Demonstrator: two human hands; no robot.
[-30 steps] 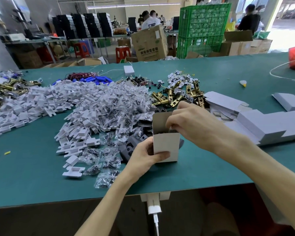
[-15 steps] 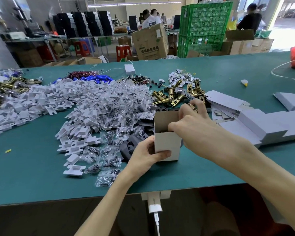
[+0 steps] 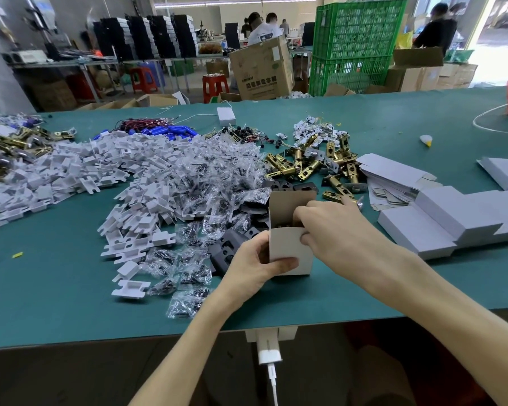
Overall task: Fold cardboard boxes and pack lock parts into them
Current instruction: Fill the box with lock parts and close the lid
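- The box (image 3: pixel 289 250) stands upright near the worktop's (image 3: pixel 71 288) front edge, top flap raised.
- The left hand (image 3: pixel 251 269) grips its left side, thumb across the front.
- The right hand (image 3: pixel 338 230) curls its fingers into the open top, thumb on the front wall.
- Latches (image 3: pixel 308 167) lie behind.

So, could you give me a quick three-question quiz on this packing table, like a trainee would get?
1. True or false: the small cardboard box has its top closed.
2. Where does the pile of brass latches lie? A) beyond the box B) nearer the person than the box C) under the box
3. Fill in: the ___ hand grips the box's left side while the right hand is at its open top.
Key: 1 false, the top is open; 2 A; 3 the left hand.
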